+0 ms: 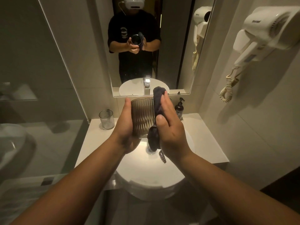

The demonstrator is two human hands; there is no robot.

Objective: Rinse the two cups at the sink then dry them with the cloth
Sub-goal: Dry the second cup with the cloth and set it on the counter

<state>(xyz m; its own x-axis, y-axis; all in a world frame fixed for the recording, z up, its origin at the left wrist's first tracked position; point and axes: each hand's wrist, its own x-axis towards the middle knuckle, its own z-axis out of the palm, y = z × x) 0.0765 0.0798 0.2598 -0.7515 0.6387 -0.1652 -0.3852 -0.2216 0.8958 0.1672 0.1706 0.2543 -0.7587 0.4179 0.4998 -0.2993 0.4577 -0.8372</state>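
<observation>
My left hand [125, 125] grips a ribbed glass cup [142, 117] from its left side, holding it over the round white sink [151, 176]. A dark cloth [156, 111] is pressed against the cup's right side by my right hand [170, 127], and its loose end hangs toward the drain [151, 151]. A second ribbed glass cup [106, 119] stands upright on the counter's back left corner, apart from both hands.
A dark pump bottle [179, 108] stands on the counter at the back right. The mirror [154, 46] rises behind the sink, with the tap largely hidden behind the cup. A wall hair dryer [263, 38] with a coiled cord hangs on the right wall. A glass partition [48, 62] stands left.
</observation>
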